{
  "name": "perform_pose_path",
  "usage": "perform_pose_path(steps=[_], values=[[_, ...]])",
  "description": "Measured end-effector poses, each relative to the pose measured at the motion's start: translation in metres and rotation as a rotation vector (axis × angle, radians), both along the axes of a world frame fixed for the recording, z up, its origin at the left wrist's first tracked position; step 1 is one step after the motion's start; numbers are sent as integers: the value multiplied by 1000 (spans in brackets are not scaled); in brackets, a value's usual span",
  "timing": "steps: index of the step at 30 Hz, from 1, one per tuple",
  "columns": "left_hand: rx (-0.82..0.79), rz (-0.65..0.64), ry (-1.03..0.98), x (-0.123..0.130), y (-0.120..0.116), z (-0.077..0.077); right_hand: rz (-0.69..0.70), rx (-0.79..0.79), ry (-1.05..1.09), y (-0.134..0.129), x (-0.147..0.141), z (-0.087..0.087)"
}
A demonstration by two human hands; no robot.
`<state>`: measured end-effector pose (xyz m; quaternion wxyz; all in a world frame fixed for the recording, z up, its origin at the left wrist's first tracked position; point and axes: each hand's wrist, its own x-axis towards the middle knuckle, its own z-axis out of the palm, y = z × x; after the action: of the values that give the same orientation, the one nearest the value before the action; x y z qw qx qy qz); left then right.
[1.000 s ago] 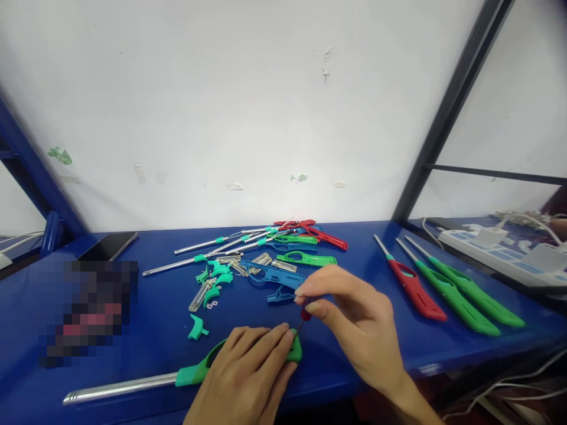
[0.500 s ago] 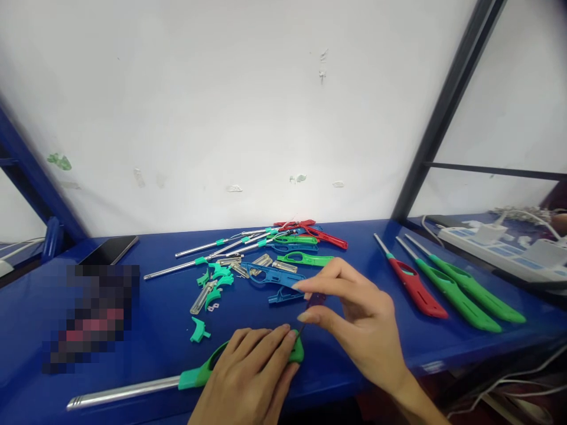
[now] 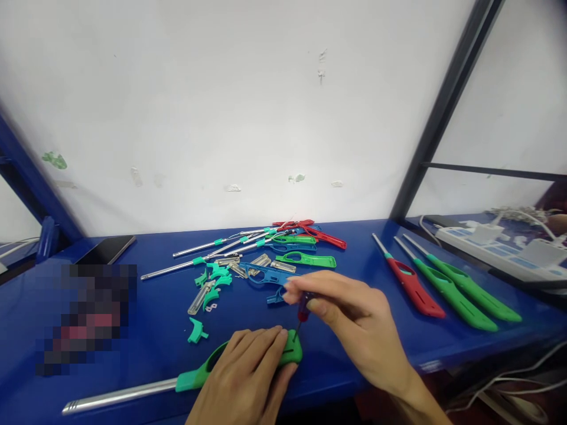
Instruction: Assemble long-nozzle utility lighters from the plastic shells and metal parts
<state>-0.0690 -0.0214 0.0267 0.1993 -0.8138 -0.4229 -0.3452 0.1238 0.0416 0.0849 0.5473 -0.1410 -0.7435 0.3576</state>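
I record my left grip (image 3: pixel 245 372) holding a green lighter (image 3: pixel 192 379), my right grip (image 3: pixel 358 319) pinching a screwdriver (image 3: pixel 304 308), tip (image 3: pixel 296 336) at the lighter's handle (image 3: pixel 292 354).

Four assembled lighters (image 3: pixel 460 297), one screwdriver (image 3: pixel 303 310), one phone (image 3: pixel 106 250), one power strip (image 3: pixel 502 252).

Left grip (image 3: pixel 244 369), right grip (image 3: pixel 361 327) and right forearm (image 3: pixel 416 395) are bare.

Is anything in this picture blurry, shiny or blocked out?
Head view: a pixelated patch hides something at left; head view: the nearest metal tube shows bright highlights; head view: the power strip at right looks somewhat soft.
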Motion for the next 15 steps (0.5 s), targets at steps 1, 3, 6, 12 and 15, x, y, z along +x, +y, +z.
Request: perform_pose_path(steps=[1, 3, 6, 12, 15], values=[[-1, -5, 2, 0, 0, 0, -2, -10, 17, 0, -1, -1], [4, -14, 8, 0, 0, 0, -72, -12, 50, 0, -1, -2], [15, -12, 17, -1, 0, -1, -189, 18, 52, 1, 0, -1], [16, -7, 20, -2, -2, 0, -107, -6, -25, -3, 7, 7], [19, 1, 29, -2, -2, 0, -193, 29, 14, -6, 5, 3]])
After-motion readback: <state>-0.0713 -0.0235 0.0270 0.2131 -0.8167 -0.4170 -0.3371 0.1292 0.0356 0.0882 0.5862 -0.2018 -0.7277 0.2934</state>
